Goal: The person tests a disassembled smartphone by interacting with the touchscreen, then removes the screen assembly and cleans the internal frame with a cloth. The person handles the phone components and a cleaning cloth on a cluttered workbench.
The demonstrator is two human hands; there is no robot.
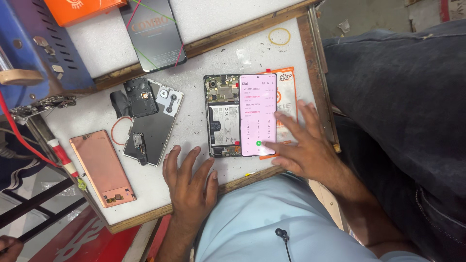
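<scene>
right hand [303,148] is flat and spread out, fingers splayed, gripping nothing. its index fingertip sits at the lower edge of the lit phone screen [258,114], right about where a green round button glows, and the rest of the fingers lie over the orange packet [286,97] that pokes out from under the screen's right side. that screen is pinkish with a dial pad showing, and i'll use it as the landmark for everything else.

touching the screen's left edge is the opened phone body [222,115], back off, battery and boards showing. left hand [190,182] is below and left of the screen, also open and flat on the white worktop [194,121], palm down, holding nothing, fingertips just short of the phone body's bottom corner.

further left of the screen there's a dark back cover with loose black parts [148,119] on it, with a red rubber band [119,131] half tucked under. way left and lower lies a rose gold phone back [103,167]. above and left of the screen is a dark glossy box [154,33], beside an orange box [80,8]. above and right of the screen, a yellow rubber band [280,36] lies by the wooden frame [313,73].
</scene>
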